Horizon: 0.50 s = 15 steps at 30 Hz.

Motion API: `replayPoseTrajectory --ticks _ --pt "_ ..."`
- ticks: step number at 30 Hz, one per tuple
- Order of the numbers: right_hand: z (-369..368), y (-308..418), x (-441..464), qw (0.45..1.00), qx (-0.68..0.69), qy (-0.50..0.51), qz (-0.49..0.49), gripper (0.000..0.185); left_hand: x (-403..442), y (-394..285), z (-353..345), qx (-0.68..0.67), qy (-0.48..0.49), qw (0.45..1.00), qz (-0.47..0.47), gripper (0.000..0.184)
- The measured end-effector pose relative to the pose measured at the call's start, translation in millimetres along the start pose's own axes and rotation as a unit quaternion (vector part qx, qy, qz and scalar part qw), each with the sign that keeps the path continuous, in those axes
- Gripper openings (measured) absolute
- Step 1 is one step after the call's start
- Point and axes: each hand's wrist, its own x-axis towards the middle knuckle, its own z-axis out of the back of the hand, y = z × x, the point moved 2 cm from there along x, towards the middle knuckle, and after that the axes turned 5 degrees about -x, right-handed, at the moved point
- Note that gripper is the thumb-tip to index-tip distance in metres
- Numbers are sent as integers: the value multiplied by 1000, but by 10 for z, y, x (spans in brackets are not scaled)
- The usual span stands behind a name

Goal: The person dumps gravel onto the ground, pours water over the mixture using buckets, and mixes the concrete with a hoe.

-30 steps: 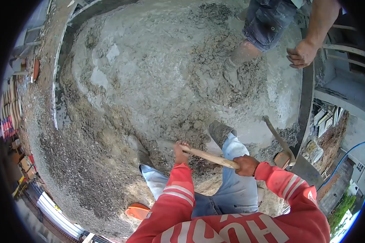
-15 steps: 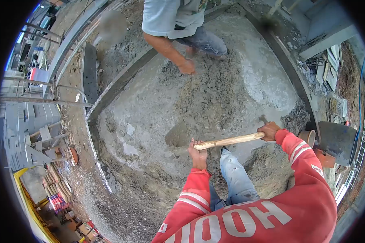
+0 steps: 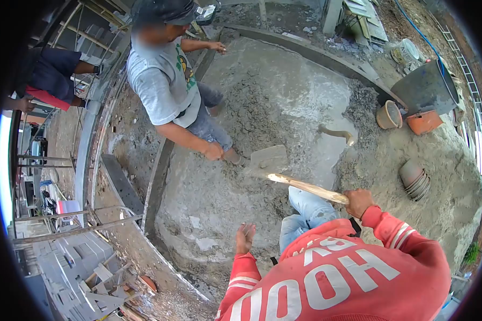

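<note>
My right hand (image 3: 360, 203) is wrapped around the rear end of a shovel's wooden handle (image 3: 308, 187). The flat grey shovel blade (image 3: 269, 159) rests on the wet concrete mix (image 3: 246, 104), close to the co-worker's foot. My left hand (image 3: 245, 238) is off the handle, palm up with fingers spread, above the grey slab surface. Across from me a co-worker in a grey T-shirt (image 3: 154, 80) stands in the mix; that person's hand (image 3: 214, 151) hangs near the blade.
Low formwork walls (image 3: 158, 192) border the concrete. At right stand a large dark tub (image 3: 428, 88), a round bucket (image 3: 389, 115), an orange container (image 3: 424, 122) and stacked buckets (image 3: 415, 182) on sand. A curved pipe (image 3: 337, 134) sticks up. Grey blocks (image 3: 75, 267) lie lower left.
My left hand has let go of the shovel handle and dropped lower. The blade has moved forward and to the right. My view has swung, showing more of the co-worker and another person at left.
</note>
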Motion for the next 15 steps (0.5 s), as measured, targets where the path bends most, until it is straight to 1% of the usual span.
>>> replayPoseTrajectory --ticks 1,2,3,5,6,7,8,9,10,11,12,13,14,15 --pt "95 -44 -42 1000 -11 15 -24 23 -32 164 -124 -21 40 998 39 45" --pt "226 -63 -81 1000 -11 19 -10 22 -103 266 -384 -22 74 995 56 47" --pt "259 -83 -99 1000 -7 24 -19 22 -200 342 -738 -26 109 991 76 49" --pt "332 -82 -121 999 -41 9 11 22 -377 432 -1410 -107 146 971 157 52" --pt "389 -57 -116 998 -9 57 -1 23 -328 471 -1690 -101 145 971 163 52" --pt "359 -74 -105 998 -4 60 -7 23 -273 508 -1937 -153 111 966 178 47" --pt "280 -87 -66 993 39 95 61 25 -217 564 -2101 -205 77 957 191 42" --pt "220 -107 16 980 82 127 128 30 -93 609 -2175 -199 76 958 194 42" --pt "214 -118 182 959 182 177 124 37 175 629 -2152 -187 64 975 98 33" --pt "186 -166 393 925 281 225 119 44 420 640 -2093 -173 51 984 1 25" --pt "24 -343 723 942 294 156 53 52 602 614 -1996 -189 69 980 -3 19" --pt "-154 -550 1067 949 303 88 -13 60 692 564 -1849 -204 86 975 -7 16" --pt "-163 -807 1361 969 230 -14 -92 66 709 523 -1725 -210 66 975 5 16" --pt "-149 -1086 1680 967 150 -116 -170 72 719 528 -1653 -217 49 975 16 18"
